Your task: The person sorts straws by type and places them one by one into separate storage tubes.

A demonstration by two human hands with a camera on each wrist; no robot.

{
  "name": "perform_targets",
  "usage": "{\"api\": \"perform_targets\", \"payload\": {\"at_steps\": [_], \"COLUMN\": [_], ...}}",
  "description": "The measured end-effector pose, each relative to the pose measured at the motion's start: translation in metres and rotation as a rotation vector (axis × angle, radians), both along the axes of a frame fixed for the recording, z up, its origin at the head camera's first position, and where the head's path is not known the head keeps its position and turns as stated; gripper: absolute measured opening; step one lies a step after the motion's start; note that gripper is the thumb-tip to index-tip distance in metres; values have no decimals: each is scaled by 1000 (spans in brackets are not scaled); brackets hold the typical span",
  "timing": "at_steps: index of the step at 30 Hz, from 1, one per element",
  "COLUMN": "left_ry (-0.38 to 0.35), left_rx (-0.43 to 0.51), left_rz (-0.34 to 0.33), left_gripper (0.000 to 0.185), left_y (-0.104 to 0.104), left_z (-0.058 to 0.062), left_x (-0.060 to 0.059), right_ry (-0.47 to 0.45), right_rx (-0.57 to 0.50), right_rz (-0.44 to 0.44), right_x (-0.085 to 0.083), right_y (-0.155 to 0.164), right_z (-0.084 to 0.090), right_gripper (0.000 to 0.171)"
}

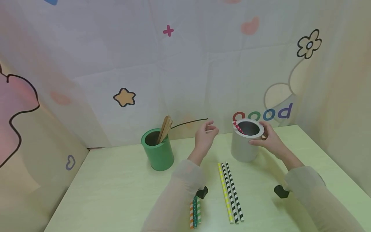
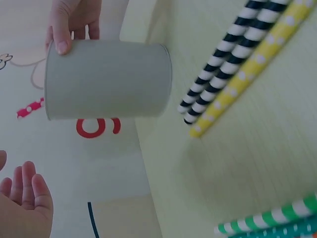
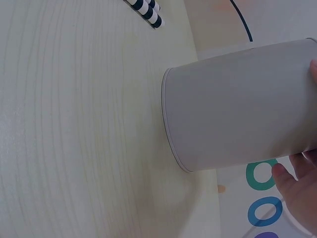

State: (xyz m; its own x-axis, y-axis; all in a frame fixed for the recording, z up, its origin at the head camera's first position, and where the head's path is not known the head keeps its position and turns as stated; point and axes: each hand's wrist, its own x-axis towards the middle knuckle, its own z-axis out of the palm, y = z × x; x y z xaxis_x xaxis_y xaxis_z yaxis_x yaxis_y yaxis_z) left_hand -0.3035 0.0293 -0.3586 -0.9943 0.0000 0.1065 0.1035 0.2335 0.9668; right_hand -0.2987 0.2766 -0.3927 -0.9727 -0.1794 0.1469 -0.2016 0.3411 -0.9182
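Striped straws [image 1: 231,192] lie nearest me; my right hand [image 1: 268,139] grips the grey cup [image 1: 244,145], left hand [image 1: 204,137] loosely open.

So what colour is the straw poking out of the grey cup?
Pink-red with white dots. The straw leans on the grey cup rim, clearest in the head view.

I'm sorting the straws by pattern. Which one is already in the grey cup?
The red dotted straw: its tip leans on the rim of the grey cup. The yellow, black-striped and green and orange ones lie on the table.
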Motion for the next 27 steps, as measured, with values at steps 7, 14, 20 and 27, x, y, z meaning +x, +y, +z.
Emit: {"api": "perform_targets", "payload": {"at_steps": [7, 14, 20, 27], "left_ry": [27, 54, 47, 28], "left_rx": [-119, -247, -316, -346], "left_rz": [-50, -76, -62, -72], "left_gripper": [41, 45, 46, 44], "left_y": [-30, -59, -77, -93], "left_z": [-8, -19, -28, -42], "left_x": [4, 10, 17, 22], "right_ry": [7, 1, 3, -4], "right_rx": [7, 0, -1, 19], "right_rz": [-4, 5, 5, 3], "right_x": [-1, -1, -1, -1], "right_y": [0, 0, 0, 0], "right_z": [-2, -2, -1, -2], "right_gripper": [90, 89, 89, 91]}}
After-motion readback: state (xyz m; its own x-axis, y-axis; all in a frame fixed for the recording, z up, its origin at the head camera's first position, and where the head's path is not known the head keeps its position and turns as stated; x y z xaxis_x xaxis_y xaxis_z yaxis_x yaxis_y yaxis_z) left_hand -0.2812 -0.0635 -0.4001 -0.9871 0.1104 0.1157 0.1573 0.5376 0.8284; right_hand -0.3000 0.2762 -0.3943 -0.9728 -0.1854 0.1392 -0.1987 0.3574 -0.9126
